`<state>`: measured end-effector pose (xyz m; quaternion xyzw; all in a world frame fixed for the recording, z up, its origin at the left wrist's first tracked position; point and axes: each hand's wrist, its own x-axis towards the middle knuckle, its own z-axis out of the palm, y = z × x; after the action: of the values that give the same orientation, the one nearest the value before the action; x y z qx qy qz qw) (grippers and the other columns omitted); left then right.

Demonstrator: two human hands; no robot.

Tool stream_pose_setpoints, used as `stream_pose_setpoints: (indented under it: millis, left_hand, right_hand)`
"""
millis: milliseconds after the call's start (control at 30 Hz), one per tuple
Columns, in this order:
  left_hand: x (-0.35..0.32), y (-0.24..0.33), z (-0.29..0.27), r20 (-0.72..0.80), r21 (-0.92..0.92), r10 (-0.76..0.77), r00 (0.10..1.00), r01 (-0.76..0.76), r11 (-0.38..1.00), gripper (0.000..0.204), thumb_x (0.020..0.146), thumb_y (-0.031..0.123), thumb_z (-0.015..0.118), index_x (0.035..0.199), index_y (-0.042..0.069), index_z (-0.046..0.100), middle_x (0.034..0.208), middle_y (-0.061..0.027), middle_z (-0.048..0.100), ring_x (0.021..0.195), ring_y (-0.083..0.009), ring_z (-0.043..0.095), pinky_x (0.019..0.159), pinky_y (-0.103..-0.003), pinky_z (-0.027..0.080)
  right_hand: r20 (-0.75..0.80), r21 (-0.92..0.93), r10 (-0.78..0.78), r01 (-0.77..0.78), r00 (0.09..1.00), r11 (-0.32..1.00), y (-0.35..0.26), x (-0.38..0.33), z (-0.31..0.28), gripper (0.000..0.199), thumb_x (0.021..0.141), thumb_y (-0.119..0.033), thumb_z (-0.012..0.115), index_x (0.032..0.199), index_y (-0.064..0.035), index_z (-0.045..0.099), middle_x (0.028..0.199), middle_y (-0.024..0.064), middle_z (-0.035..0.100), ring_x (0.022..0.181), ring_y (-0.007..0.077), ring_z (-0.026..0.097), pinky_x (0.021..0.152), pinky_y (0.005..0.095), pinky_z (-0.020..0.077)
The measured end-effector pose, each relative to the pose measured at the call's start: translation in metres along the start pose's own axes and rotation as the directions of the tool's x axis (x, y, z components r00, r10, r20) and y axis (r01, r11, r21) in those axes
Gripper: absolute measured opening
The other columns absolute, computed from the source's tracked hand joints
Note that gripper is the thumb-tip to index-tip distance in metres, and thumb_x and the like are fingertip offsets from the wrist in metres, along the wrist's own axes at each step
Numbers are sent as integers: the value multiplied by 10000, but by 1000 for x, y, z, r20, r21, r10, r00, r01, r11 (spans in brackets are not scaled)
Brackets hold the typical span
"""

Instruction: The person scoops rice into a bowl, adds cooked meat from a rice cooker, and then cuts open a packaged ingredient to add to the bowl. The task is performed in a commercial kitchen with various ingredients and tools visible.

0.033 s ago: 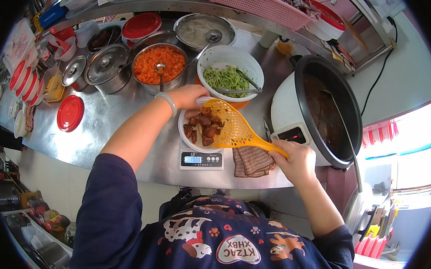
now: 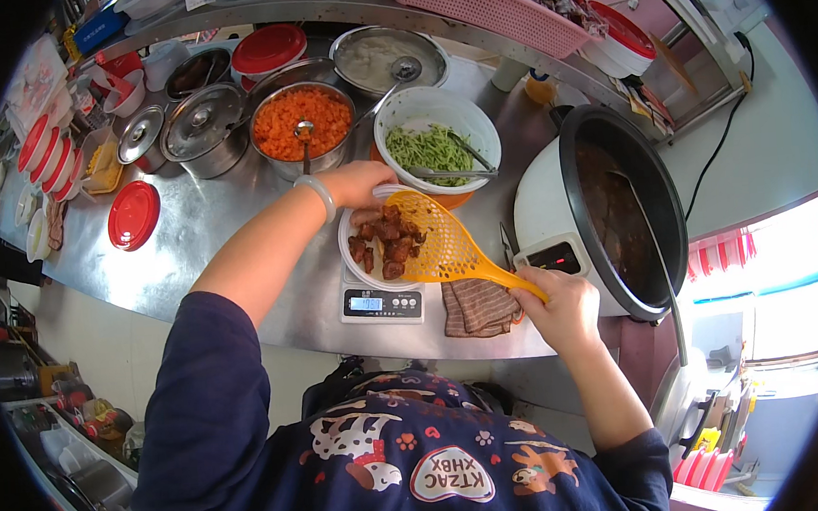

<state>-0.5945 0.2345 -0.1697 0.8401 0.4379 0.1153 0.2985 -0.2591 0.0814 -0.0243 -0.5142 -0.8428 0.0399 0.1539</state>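
My right hand [image 2: 560, 304] is closed round the handle of a yellow perforated scoop [image 2: 438, 240], tilted over the right side of a white round bowl [image 2: 347, 252]. Browned chunks of meat [image 2: 395, 247] lie in the bowl and against the scoop's edge. At the bowl's far rim my left hand [image 2: 363, 185] grips it, fingers beyond the rim and the thumb inside, close to the meat; the fingertips are partly hidden. Under the bowl is a kitchen scale [image 2: 383, 305] with a lit display.
A folded brown cloth [image 2: 479, 305] lies right of the scale. Beyond stand a tub of shredded greens [image 2: 436, 141] with tongs and a pot of chopped orange vegetable [image 2: 302, 121]. A large white cooker [image 2: 542, 205] holds dark liquid and a long-handled ladle. A red lid [image 2: 134, 216] lies to the left.
The figures on the scale's display have changed, and the meat at the scoop's edge has shifted slightly. Both hands stay in place.
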Motion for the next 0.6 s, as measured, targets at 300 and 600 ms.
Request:
stream_pose_setpoints:
  millis: [300,600]
  left_hand:
    - [-1,-2,3,-26,16,26,999,-26,1000,397,744,203,747,1098,70,627,1126,-141,635,1056,-319,605,903,-384,484]
    - [-1,-1,3,-53,5,43,998,-43,999,408,739,218,761,1090,61,627,1112,-145,640,1038,-324,608,887,-391,486]
  right_hand:
    - [-24,-30,-11,11,1000,999,0,-2,-3,167,758,-237,718,904,-156,706,660,48,627,573,256,612,534,360,482]
    - [15,-21,62,-61,998,998,4,-4,-9,206,773,-261,720,940,-143,705,703,46,650,607,254,629,557,353,491]
